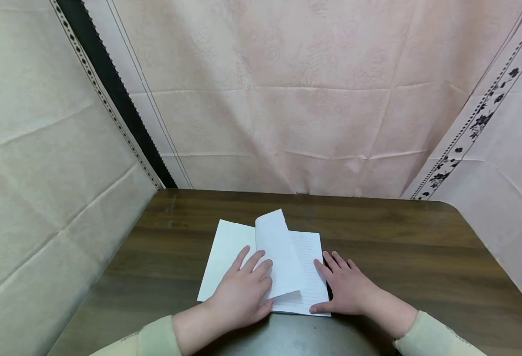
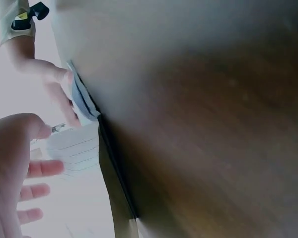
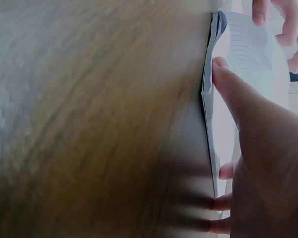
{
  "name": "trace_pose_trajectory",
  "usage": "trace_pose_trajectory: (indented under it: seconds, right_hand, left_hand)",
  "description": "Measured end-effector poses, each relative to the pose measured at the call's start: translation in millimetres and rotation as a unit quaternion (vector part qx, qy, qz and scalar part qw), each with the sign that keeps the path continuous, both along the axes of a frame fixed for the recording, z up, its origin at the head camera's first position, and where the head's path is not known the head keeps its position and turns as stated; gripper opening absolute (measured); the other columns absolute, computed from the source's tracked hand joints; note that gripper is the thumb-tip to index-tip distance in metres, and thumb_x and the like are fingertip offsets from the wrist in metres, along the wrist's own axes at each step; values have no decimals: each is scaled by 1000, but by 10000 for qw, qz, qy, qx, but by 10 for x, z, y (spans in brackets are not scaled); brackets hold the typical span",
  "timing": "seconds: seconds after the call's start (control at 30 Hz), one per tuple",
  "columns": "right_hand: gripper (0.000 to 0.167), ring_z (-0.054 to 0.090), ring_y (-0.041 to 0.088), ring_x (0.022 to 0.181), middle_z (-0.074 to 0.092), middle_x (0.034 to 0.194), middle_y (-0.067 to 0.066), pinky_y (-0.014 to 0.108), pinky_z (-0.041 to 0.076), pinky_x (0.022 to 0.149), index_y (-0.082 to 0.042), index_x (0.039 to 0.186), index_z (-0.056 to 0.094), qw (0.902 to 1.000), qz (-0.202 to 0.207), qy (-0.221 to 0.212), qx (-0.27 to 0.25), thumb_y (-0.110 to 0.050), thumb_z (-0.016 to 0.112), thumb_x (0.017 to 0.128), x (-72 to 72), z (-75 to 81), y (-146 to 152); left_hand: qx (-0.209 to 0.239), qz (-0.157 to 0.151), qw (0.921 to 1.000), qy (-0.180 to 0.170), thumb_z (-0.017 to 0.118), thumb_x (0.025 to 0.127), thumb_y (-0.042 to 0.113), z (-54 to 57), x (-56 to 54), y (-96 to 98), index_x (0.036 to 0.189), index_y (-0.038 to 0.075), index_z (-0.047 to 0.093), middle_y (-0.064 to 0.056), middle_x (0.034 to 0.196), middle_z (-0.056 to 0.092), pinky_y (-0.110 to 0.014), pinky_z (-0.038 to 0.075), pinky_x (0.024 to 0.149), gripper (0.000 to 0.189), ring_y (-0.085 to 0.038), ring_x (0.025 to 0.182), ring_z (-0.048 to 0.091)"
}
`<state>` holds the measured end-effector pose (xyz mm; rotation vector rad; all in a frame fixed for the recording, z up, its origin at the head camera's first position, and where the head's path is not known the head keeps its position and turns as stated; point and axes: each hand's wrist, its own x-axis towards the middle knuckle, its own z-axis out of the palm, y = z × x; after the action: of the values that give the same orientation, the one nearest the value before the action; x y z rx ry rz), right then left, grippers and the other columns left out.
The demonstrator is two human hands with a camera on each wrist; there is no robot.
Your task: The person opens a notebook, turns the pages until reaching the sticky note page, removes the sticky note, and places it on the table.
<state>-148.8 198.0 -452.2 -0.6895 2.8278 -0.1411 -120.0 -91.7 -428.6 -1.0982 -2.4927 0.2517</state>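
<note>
An open notebook with lined pages lies on the table. One loose-standing leaf curls up from its middle and slants over the right-hand page. My left hand is over the left page and the leaf's lower left side, fingers spread; in the left wrist view its thumb and fingers are apart, with nothing gripped between them. At the notebook's right edge rests my right hand. Its thumb lies on the lower corner of the page, while the other fingers extend along the outer edge.
The brown wooden table extends around the notebook on all sides. Pale patterned cloth hangs behind the table, with more cloth at the left and right. A black strip runs down the left corner.
</note>
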Motion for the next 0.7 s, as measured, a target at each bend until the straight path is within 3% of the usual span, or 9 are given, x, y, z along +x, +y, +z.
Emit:
trace_pose_trajectory:
  seconds: [0.2,0.43,0.57,0.7]
  right_hand:
    - [123,23,43,145,26,159,21,66,27,108,-10,154,35,10000,38,9,-26,-95,48,66,-5,-13,9]
    - [121,22,44,146,25,159,22,66,26,108,-10,154,34,9999,40,53,-119,-93,49,67,2,-28,23]
    - [121,22,44,146,25,159,22,66,27,108,-10,154,35,9999,39,80,-145,-93,49,67,5,-35,25]
    - [120,22,45,145,26,159,23,66,27,108,-9,154,35,9998,45,97,-191,-92,51,68,9,-23,27]
  left_hand:
    - [511,696,9960,-248,65,76,42,17,80,-65,78,15,64,-5,126,58,-61,13,115,27,-34,134,38]
    - [873,1446,9844,-501,66,76,40,87,162,-161,83,11,63,-6,127,56,-64,9,115,29,-35,136,37]
    - [1096,1700,9783,-441,64,76,35,132,197,-249,82,12,62,-5,125,57,-64,11,114,24,-35,134,38]
    - [1462,1769,9732,-145,63,77,30,160,207,-368,77,14,59,-6,121,60,-65,15,113,17,-36,131,42]
